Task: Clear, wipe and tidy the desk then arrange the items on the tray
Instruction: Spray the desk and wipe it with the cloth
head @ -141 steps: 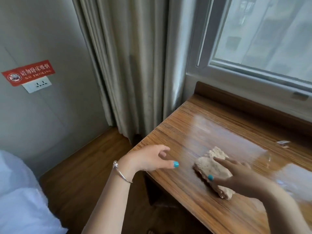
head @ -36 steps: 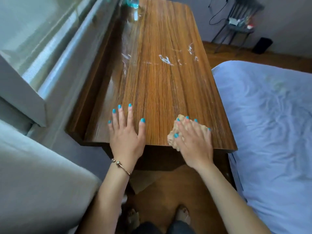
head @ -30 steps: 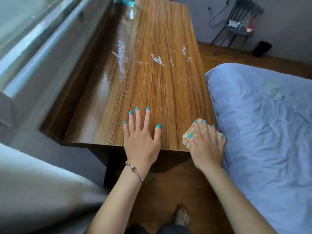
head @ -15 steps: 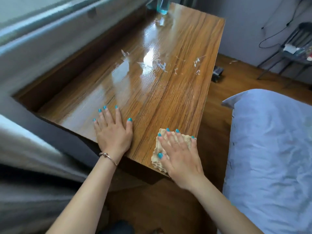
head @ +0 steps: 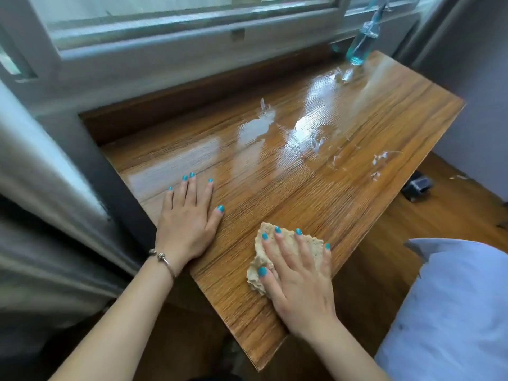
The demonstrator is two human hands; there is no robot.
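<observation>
A wooden desk (head: 316, 188) runs along the window wall. My right hand (head: 297, 273) presses flat, fingers spread, on a crumpled beige cloth (head: 286, 237) near the desk's front edge. My left hand (head: 189, 218) lies flat on the bare wood to the left of the cloth, fingers straight. White streaks and wet smears (head: 316, 138) cover the middle and far right of the desktop. A clear spray bottle with blue liquid (head: 362, 42) stands at the far right corner by the window.
A grey curtain (head: 41, 202) hangs at the left end of the desk. A bed with a light blue sheet (head: 453, 312) sits close at the lower right. A small dark object (head: 417, 185) lies on the wooden floor beyond the desk's right end.
My view has swung round so the window is ahead. My right hand with the cloth has slid along the desk's front edge; my left hand stays flat on the wood.
</observation>
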